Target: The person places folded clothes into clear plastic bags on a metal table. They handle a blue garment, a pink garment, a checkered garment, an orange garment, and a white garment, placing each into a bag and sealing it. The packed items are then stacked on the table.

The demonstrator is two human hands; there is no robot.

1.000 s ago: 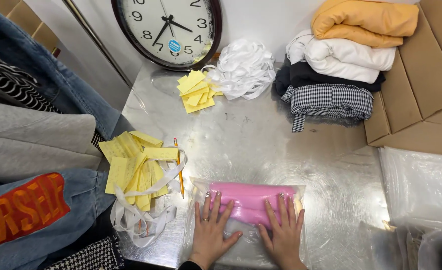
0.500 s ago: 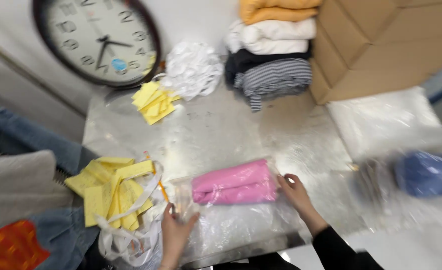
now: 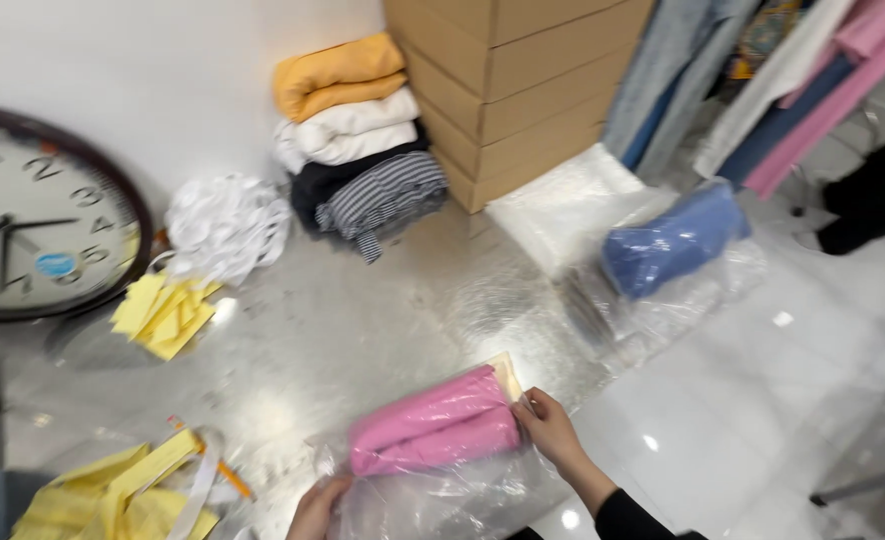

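A folded pink garment (image 3: 435,420) lies inside a clear plastic bag (image 3: 433,495) near the front edge of a shiny metal table (image 3: 343,330). My right hand (image 3: 548,430) pinches the bag's right end beside the garment. My left hand (image 3: 318,510) grips the bag's left lower corner and is partly cut off by the frame edge.
A blue garment in a clear bag (image 3: 673,240) lies at the right on a pile of plastic bags (image 3: 563,205). Folded clothes (image 3: 358,140) are stacked by cardboard boxes (image 3: 503,80). A wall clock (image 3: 33,225), yellow paper slips (image 3: 163,315), white crumpled plastic (image 3: 225,225) and yellow strips (image 3: 113,495) lie at the left.
The camera has swung to the right, showing the boxes, hanging clothes and blue bagged garment. My hands went from lying flat on the pink garment to holding the two ends of its bag.
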